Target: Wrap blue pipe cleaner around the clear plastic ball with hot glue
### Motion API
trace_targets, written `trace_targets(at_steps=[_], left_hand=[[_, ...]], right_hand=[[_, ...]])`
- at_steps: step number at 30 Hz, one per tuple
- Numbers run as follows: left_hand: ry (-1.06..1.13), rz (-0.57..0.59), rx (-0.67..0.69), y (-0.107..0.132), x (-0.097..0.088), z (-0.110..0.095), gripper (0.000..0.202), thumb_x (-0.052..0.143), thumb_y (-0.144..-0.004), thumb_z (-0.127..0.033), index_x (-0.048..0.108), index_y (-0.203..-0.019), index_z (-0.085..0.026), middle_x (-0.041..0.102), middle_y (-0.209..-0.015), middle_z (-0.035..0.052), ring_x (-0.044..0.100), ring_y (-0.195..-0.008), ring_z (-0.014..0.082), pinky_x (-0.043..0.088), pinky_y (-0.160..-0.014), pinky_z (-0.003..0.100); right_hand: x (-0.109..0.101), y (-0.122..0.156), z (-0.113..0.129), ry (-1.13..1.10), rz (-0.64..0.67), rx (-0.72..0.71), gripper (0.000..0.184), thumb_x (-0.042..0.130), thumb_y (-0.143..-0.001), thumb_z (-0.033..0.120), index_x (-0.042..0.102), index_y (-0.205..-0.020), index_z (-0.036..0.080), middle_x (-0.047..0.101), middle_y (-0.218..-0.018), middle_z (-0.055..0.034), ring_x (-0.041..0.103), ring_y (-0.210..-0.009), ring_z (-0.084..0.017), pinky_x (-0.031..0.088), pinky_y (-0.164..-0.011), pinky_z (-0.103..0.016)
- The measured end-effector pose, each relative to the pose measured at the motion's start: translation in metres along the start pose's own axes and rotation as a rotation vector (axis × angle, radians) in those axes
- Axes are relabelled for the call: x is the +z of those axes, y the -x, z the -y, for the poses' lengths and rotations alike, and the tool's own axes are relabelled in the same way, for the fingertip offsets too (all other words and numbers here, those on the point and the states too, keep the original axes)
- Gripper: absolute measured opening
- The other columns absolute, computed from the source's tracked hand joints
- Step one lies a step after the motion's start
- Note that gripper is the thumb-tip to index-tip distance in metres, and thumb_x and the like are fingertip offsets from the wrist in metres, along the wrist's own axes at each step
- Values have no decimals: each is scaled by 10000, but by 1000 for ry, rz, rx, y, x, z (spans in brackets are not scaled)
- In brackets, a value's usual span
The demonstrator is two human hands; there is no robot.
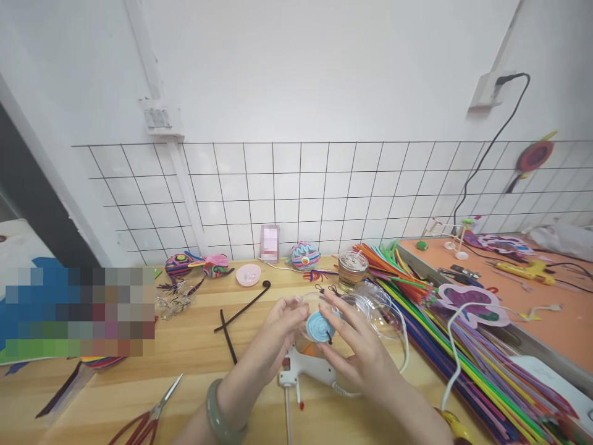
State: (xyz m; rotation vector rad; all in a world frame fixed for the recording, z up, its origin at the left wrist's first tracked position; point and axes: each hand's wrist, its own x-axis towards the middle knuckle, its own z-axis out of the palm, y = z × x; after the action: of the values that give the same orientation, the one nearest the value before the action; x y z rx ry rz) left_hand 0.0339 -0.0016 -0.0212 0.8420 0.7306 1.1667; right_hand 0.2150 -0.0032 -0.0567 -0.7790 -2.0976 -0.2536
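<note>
Our left hand [278, 330] and right hand [359, 349] close lightly around a clear plastic half-shell [380, 309] carrying a light-blue coiled pipe-cleaner disc [319, 326], held above the wooden table [194, 371]. A white hot-glue gun [310, 371] lies just beneath, and heaped multicoloured pipe cleaners [463, 346] crowd the right (red-handled scissors [148, 417] lie lower left). Our fingers hide the shell's near rim.

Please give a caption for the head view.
The left hand and right hand hold a blue spiral disc over a glue gun.
</note>
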Motion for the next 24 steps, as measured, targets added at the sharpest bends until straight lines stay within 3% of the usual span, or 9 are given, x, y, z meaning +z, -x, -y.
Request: trace_targets(at_steps=[4,8,14,19,24], left_hand=[[-49,8,-32,1,0,-4,513,806,-658,-271,513,-1071,-193,626,-986,39,590,-855,156,457,-764,296],[-117,13,-47,1,0,-6,538,822,-621,-315,521,-1048,-187,613,-1022,57,588,-853,166,455,-706,288],[-197,-11,-42,-3,-5,-3,633,835,-601,-393,523,-1113,-189,510,-1315,166,560,-1103,274,465,-843,374],[-278,27,19,-5,-6,-2,668,832,-603,-432,525,-1140,-183,512,-1326,189,534,-1180,297,437,-930,396],[-313,11,31,-4,-6,-2,647,829,-594,-428,534,-1114,-180,543,-1280,182,565,-1125,290,452,-890,383]], right_hand=[[1,0,1,23,23,-40,485,540,-909,181,448,-1383,130,467,-1406,-231,463,-1312,-283,494,-989,-469],[1,-1,4,43,38,-57,474,551,-903,181,465,-1365,120,495,-1382,-235,478,-1300,-286,507,-976,-460],[-3,-7,8,54,78,-63,434,559,-893,172,506,-1318,104,532,-1340,-251,504,-1273,-304,523,-955,-472],[-6,-9,9,70,73,-70,424,532,-898,159,502,-1316,99,536,-1334,-261,516,-1259,-315,537,-933,-488],[-5,-7,9,46,91,-48,507,538,-901,161,429,-1395,134,528,-1369,-230,492,-1296,-298,520,-970,-485]])
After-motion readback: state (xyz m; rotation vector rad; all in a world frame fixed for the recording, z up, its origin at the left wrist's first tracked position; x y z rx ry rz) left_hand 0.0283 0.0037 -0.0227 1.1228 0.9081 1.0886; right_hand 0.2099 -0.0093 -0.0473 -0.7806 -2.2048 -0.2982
